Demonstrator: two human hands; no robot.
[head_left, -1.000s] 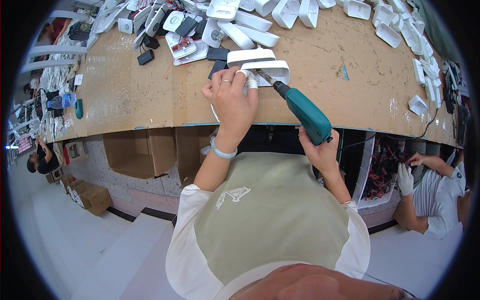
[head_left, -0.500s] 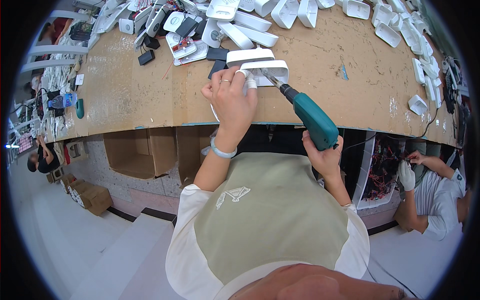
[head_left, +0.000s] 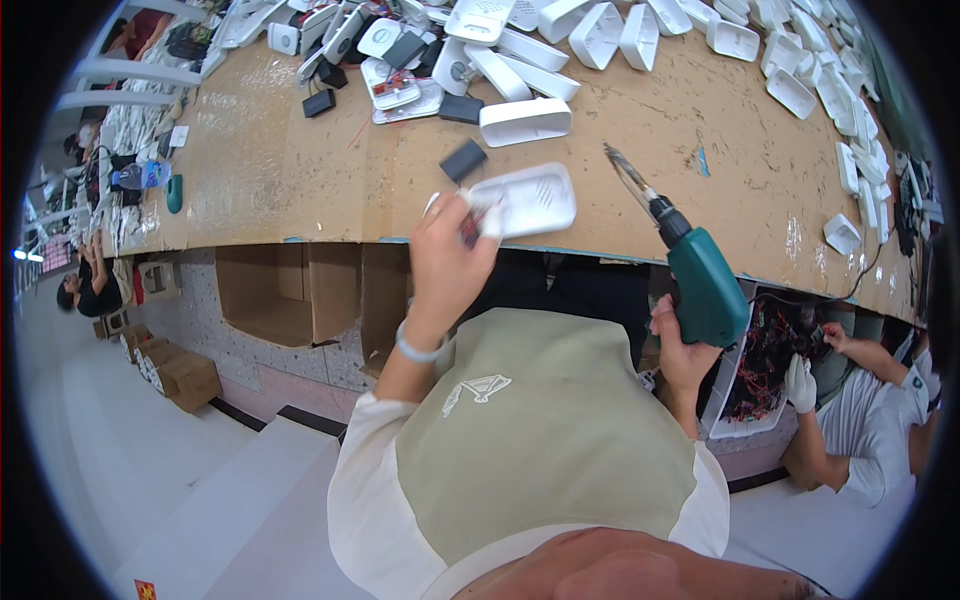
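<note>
My left hand [head_left: 452, 250], with white finger covers, pinches a white plastic housing [head_left: 540, 198] at its left end. The housing is tilted above the table's near edge, its hollow side and slotted face showing, slightly blurred. Something small and reddish [head_left: 470, 232] lies by my fingertips, too smeared to name. My right hand [head_left: 685, 345] is wrapped round a green pistol-shaped tool [head_left: 708, 288] with a black collar and long metal tip. The tip points up and left, apart from the housing. Beyond my left hand are a black box-shaped part [head_left: 463, 160] and another white housing [head_left: 525, 122].
The cardboard-covered table [head_left: 300, 190] holds white housings [head_left: 600, 35] heaped along its far side, with wired parts at left. A cable [head_left: 850, 295] hangs at right. Under the table stand cardboard boxes [head_left: 265, 295] and a white bin [head_left: 735, 415] of wires, beside a co-worker [head_left: 860, 430].
My left hand has brought a housing nearer and tilted it, away from the other one. My right hand has drawn the green tool back to the right, its tip off the housing.
</note>
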